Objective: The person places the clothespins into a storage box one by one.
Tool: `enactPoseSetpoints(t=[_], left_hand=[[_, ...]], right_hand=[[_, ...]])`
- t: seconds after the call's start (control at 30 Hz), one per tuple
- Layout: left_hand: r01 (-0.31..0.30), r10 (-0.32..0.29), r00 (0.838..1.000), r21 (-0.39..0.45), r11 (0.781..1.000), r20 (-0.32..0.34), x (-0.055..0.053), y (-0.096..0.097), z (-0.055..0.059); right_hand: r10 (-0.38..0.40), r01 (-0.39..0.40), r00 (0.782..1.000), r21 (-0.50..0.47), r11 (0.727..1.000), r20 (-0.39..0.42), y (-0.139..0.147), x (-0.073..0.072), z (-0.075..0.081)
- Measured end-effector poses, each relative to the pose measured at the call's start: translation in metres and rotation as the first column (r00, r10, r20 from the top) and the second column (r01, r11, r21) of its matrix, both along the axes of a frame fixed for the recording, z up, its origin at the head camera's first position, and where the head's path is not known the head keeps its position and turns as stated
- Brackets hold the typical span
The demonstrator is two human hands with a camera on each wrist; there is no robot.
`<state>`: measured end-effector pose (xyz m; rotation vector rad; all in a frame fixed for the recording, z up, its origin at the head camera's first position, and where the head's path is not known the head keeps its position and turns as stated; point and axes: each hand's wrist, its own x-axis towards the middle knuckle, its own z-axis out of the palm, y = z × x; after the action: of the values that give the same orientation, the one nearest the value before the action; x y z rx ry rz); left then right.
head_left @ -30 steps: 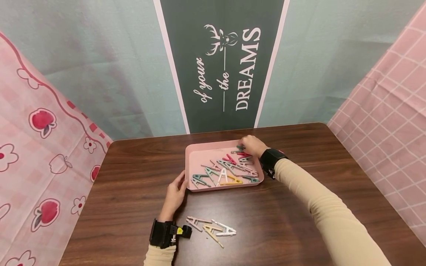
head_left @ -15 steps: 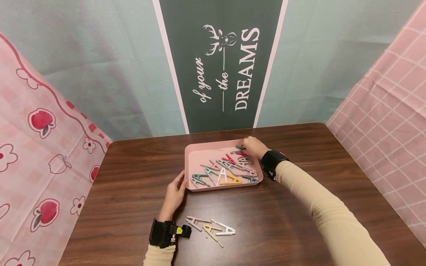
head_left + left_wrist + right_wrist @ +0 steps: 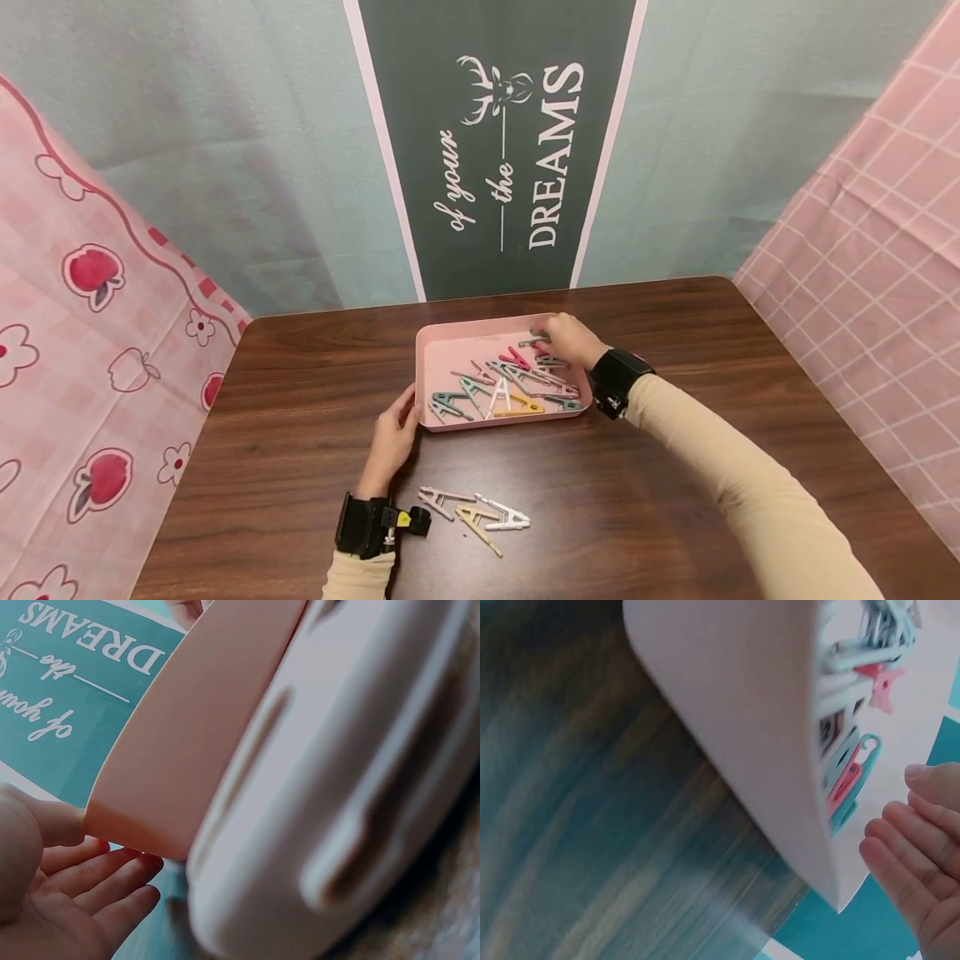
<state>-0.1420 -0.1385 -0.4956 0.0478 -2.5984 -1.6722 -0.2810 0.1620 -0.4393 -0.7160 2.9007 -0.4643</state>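
Observation:
A pink tray [image 3: 457, 346] holds several clothespins, among them a yellow one [image 3: 522, 406], a white one [image 3: 500, 398] and a red one [image 3: 515, 357]. My left hand [image 3: 392, 439] is at the tray's front left corner; in the left wrist view its thumb touches the corner and the fingers lie loosely extended beside it. Over the back right corner reaches my right hand [image 3: 572, 340], close to a green clothespin [image 3: 534, 340]. The right wrist view shows its fingers [image 3: 904, 859] loosely bent, with nothing seen between them and the thumb.
On the brown table [image 3: 300, 467], in front of the tray, lie a pale pink clothespin [image 3: 444, 497], a beige one [image 3: 477, 527] and a white one [image 3: 510, 517]. Patterned cloths hang behind the table and at both sides.
My right hand has drawn slightly nearer to me at the tray's back right corner. The left hand and the three clothespins on the table stay put.

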Motion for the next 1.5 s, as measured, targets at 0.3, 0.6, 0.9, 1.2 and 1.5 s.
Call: enactPoseSetpoints(t=[0.3, 0.6, 0.9, 1.2, 1.5], left_hand=[[0.001, -0.002, 1.0, -0.014, 1.0, -0.023, -0.001, 0.001, 0.001], [0.001, -0.001, 1.0, -0.004, 1.0, -0.026, -0.001, 0.002, 0.001], [0.002, -0.003, 0.999, -0.026, 1.0, -0.039, 0.0, 0.001, 0.0], [0.001, -0.002, 0.999, -0.026, 1.0, -0.036, 0.0, 0.0, 0.001], [0.002, -0.003, 0.999, -0.033, 0.999, -0.035, -0.001, 0.0, 0.001]], right_hand=[[0.008, -0.006, 1.0, -0.086, 0.996, 0.027, -0.001, 0.023, 0.002], [0.053, -0.055, 0.998, -0.105, 0.993, -0.028, -0.004, 0.047, 0.001], [0.083, -0.095, 0.993, -0.149, 0.984, -0.086, -0.008, 0.074, -0.003], [0.126, -0.155, 0.977, -0.173, 0.973, -0.17, -0.009, 0.094, -0.003], [0.176, -0.222, 0.954, -0.176, 0.959, -0.241, -0.018, 0.118, 0.001]])
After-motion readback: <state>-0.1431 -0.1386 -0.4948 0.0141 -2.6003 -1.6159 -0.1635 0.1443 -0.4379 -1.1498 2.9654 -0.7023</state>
